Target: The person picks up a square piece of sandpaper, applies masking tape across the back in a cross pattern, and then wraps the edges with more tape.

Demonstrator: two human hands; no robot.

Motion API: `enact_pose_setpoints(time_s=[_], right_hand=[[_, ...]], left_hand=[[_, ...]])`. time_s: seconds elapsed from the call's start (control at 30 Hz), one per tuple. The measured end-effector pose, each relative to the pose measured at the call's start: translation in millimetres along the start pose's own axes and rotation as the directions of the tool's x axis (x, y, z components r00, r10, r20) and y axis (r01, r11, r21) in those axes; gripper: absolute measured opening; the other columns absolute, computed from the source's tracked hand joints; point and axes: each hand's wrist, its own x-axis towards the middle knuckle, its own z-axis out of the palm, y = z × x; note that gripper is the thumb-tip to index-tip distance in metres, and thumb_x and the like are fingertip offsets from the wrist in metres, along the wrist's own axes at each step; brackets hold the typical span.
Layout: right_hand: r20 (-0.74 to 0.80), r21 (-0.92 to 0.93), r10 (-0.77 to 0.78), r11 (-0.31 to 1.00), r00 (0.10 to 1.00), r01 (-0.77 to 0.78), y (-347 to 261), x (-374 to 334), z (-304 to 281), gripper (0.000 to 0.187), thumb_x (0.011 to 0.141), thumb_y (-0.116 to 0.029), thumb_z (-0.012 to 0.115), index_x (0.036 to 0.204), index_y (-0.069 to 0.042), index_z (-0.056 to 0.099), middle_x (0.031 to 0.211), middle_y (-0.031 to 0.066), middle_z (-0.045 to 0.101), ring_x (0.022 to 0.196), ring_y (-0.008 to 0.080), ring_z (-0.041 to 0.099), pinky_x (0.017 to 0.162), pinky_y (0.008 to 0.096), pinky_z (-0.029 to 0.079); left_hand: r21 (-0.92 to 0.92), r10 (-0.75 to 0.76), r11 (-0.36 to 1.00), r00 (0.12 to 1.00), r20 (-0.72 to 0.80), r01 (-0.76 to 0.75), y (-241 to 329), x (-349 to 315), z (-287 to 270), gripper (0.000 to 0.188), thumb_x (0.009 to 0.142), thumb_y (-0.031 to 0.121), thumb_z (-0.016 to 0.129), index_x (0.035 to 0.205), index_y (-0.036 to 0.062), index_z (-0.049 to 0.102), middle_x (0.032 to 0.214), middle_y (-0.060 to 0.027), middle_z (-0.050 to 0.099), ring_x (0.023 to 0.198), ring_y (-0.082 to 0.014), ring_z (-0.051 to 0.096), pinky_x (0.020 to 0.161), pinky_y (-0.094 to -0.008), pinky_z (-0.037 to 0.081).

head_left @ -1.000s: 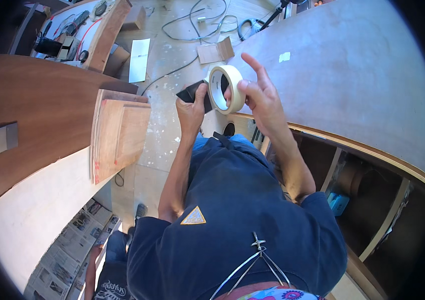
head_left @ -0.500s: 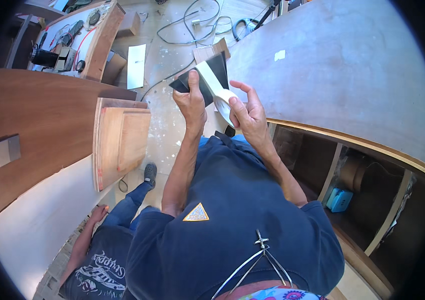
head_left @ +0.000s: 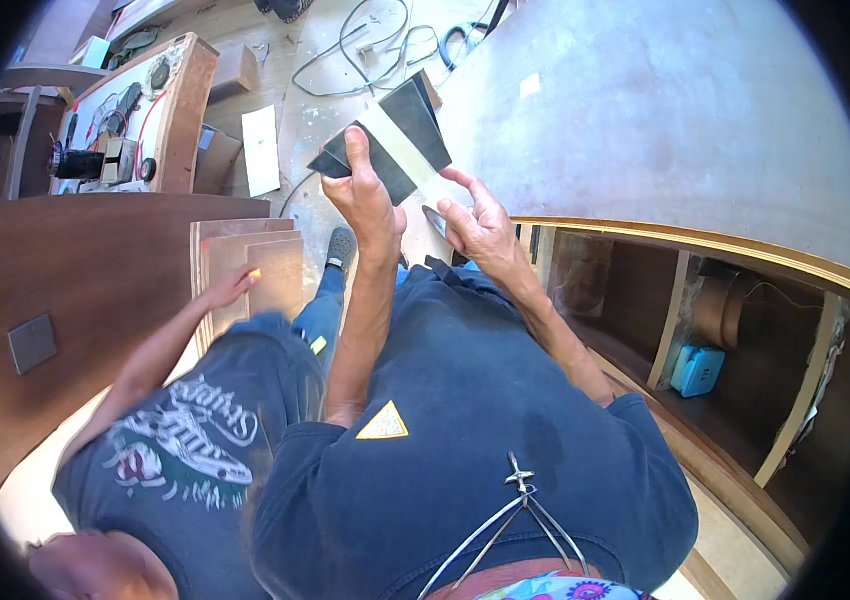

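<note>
My left hand [head_left: 370, 205] is closed on a stack of dark flat pieces [head_left: 400, 95], its thumb pressed on top. The pieces fan out at an angle and have pointed corners. Across them runs a pale strip of tape [head_left: 395, 140], leading down toward my right hand [head_left: 483, 225]. That hand grips a roll of white tape [head_left: 435, 222], mostly hidden by the fingers. Both hands are held out in front of my body, above the floor.
A co-worker [head_left: 185, 430] stands close on my left, an arm reaching toward leaning wooden panels [head_left: 275, 265]. A large grey board [head_left: 665, 120] lies on the right above open shelves, where a blue box [head_left: 697, 370] sits. Cables [head_left: 350, 60] trail on the floor ahead.
The co-worker has moved nearer and farther forward beside me, arm now raised over the panels. My hands still hold the pieces and tape; more of the strip shows and less of the roll.
</note>
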Motion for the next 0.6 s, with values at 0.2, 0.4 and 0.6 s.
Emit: enact_pose_setpoints(time_s=[0.2,0.4,0.6], right_hand=[[0.007,-0.087,-0.008,0.996,1.000,0.009,-1.6,-7.8,-23.9,0.048,0.098,-0.024,0.058,0.136,0.002,0.047,0.061,-0.0027,0.049,0.054,0.0055,0.045,0.051,0.0236,0.039],[0.006,-0.146,-0.051,0.988,0.999,0.052,13.8,-6.1,-61.4,0.044,0.097,-0.026,0.058,0.132,0.002,0.053,0.069,0.0040,0.063,0.062,0.0094,0.059,0.061,0.0264,0.049],[0.179,-0.161,-0.115,0.976,0.977,0.145,-25.5,-6.2,-83.7,0.024,0.097,-0.022,0.061,0.104,0.001,0.064,0.083,0.0053,0.067,0.074,0.0098,0.064,0.067,0.0257,0.052]], left_hand=[[-0.067,-0.127,0.989,0.992,0.020,0.128,-6.1,-14.4,12.3,0.019,0.095,0.020,0.066,0.101,0.0016,0.063,0.096,-0.0075,0.068,0.081,-0.0157,0.066,0.075,-0.0312,0.056],[-0.180,-0.312,0.929,0.946,0.088,0.323,-4.5,-39.6,40.5,0.030,0.096,0.023,0.063,0.115,0.0000,0.058,0.112,-0.0086,0.065,0.095,-0.0200,0.065,0.082,-0.0357,0.056],[-0.168,-0.338,0.920,0.934,0.120,0.354,-2.9,-56.0,53.5,0.030,0.097,0.023,0.063,0.115,-0.0008,0.059,0.107,-0.0080,0.067,0.091,-0.0179,0.067,0.078,-0.0340,0.057]])
